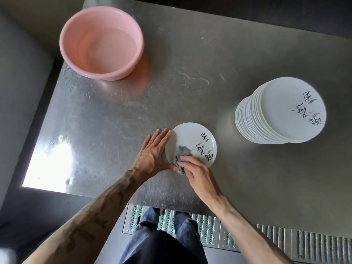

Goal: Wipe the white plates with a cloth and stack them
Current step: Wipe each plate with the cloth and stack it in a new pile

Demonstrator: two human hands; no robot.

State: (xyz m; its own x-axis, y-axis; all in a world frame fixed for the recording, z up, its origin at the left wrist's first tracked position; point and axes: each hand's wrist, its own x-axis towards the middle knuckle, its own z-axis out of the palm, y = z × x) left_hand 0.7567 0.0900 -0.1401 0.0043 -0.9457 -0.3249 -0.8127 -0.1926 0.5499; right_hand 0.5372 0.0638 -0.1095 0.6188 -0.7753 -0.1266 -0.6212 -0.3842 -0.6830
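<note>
Your right hand (pixel 200 174) curls its fingers over a crumpled grey cloth (pixel 181 154), pressing it on the 7 o'clock edge of a round white plate with black brush writing (pixel 187 133). Your left hand (pixel 153 150) lies flat, fingers straight and together, at the plate's 9 o'clock rim. On the brushed steel table (pixel 114 121), a tall stack of like white plates (pixel 282 103) stands at 2 o'clock; a round pink plastic basin (pixel 75 32) at 11 o'clock holds clear water (pixel 108 50).

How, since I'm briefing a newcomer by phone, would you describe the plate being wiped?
On the steel table, find the tall plate stack at the right. Left of it, one plate lies alone, with a grey cloth on it.
</note>
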